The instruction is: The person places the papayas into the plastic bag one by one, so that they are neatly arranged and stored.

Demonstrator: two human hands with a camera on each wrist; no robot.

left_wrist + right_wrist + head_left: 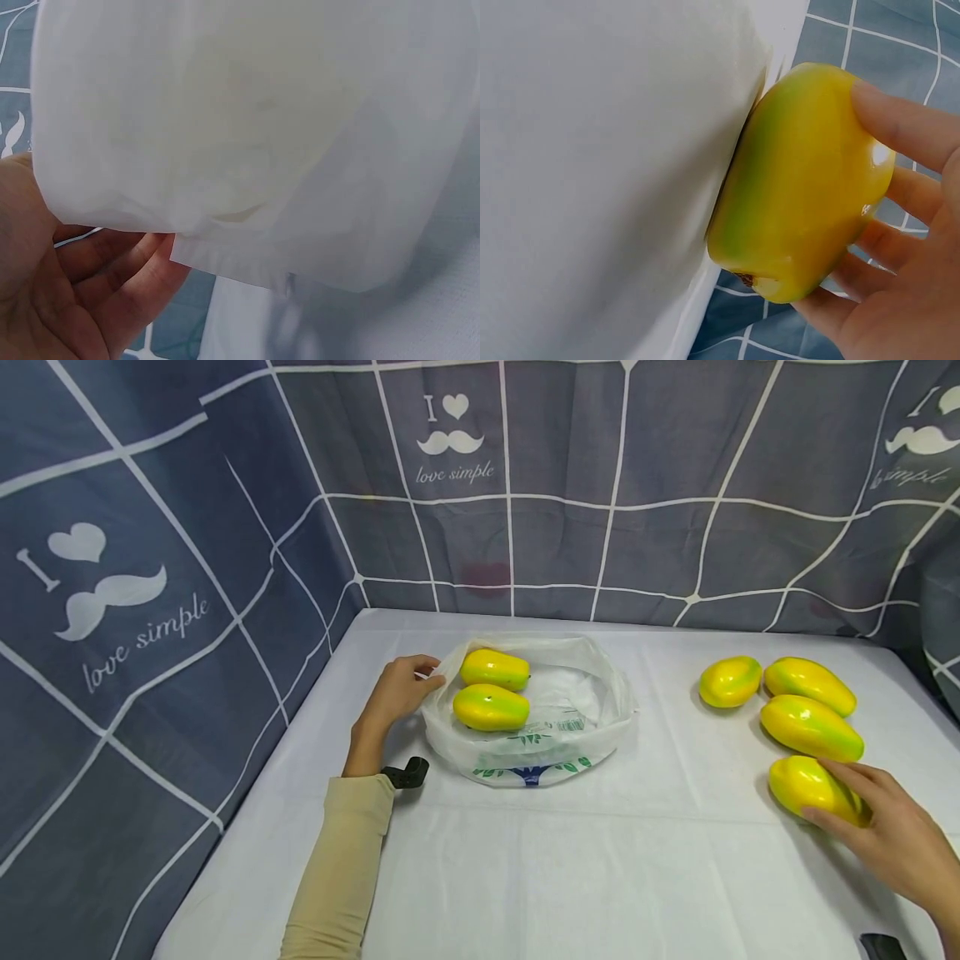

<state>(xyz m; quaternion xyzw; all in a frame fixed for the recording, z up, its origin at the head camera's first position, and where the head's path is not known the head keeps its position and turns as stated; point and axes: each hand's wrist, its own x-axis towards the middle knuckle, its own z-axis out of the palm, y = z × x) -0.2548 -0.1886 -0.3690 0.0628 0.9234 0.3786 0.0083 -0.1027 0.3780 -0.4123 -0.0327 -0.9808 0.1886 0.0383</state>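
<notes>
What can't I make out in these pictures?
Head view: the gripped yellow fruit's right end, behind the right hand.
Head view: top-right printed heart, cut by the edge.
Left wrist view: where the left hand's fingers end, behind the white bag.
Same view: two fruits inside, veiled by plastic.

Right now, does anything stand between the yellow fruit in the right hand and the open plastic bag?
Nothing visible does: only white cloth lies between the yellow fruit and the plastic bag. The other three loose fruits lie farther back, off that path.

White-clothed table (600, 877): plastic bag (543, 753), four yellow-green fruits (812, 727) to right.
</notes>
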